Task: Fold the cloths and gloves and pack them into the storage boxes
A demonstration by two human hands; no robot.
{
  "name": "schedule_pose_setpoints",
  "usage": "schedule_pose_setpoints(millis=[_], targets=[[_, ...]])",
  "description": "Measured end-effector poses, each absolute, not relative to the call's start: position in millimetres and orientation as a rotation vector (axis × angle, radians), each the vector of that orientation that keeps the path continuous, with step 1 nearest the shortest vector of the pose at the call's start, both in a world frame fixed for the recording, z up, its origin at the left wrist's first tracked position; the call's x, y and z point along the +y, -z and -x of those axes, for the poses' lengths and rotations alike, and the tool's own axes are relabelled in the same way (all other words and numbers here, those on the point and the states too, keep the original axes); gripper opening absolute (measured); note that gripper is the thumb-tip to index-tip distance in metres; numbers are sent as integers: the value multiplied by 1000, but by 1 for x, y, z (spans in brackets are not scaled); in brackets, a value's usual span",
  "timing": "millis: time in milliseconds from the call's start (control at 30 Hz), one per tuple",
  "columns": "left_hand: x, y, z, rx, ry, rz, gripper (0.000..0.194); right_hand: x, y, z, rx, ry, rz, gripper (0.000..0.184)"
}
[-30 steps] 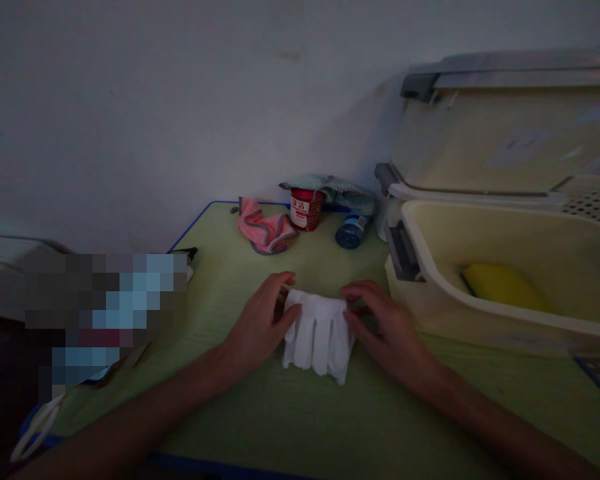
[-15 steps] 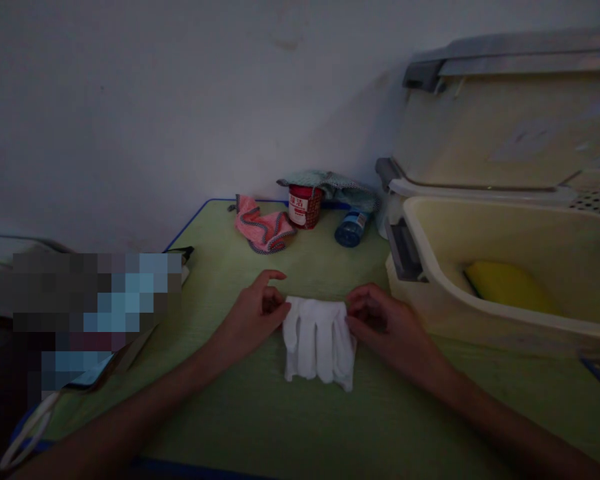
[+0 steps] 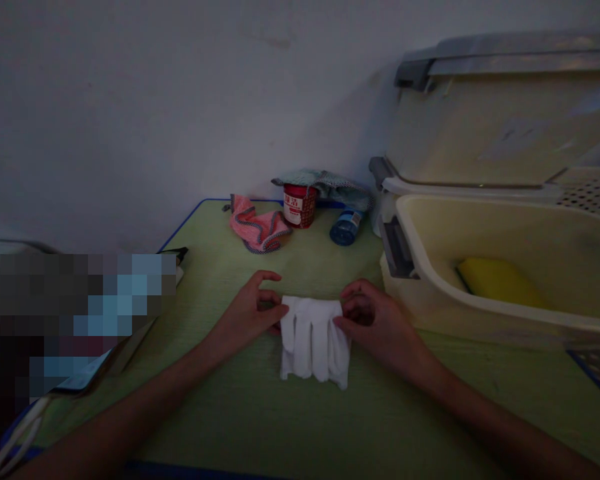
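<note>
Right hand point(image 3: 383, 327) has edged inward, pinching the folded white glove point(image 3: 304, 340) opposite the likewise pinching left hand point(image 3: 253, 310); uneven tugging could undo the fold.

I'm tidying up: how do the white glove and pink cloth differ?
The white glove is plain; the pink cloth has dark patterned edging. The glove is laid out flat, while the cloth is crumpled. The glove lies between the left hand and right hand; the cloth lies beyond. Both are fabric.
</note>
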State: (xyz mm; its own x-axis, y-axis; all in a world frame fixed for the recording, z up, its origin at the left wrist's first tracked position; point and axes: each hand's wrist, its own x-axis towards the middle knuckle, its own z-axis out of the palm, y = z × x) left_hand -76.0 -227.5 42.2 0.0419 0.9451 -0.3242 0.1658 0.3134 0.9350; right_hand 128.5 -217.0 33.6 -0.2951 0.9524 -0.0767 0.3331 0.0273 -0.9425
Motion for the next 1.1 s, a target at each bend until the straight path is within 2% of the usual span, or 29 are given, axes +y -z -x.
schedule_pose_setpoints(millis=[300,567,733,867,1000,1100], targets=[[-230,-49,74,1406,-817,-1045,41,-215,-40,-130,-1617,-1302,1378,19],[-232,-38,73,1399,-895,-1214,45,-215,-36,-130,-1899,-1044,1375,12],[-233,-31,76,1450,-820,-1568,23,-219,-38,-129,-2153,-699,1319,12],[-236,-31,75,1533,-817,-1905,10,-220,-37,-131,-2194,-557,1255,14],[-242,-32,74,1526,-985,-2152,14,-220,-39,-135,-2197,-465,1144,13],[-249,-31,71,1427,-915,-2366,27,-224,-41,-137,-2282,-333,1013,23]])
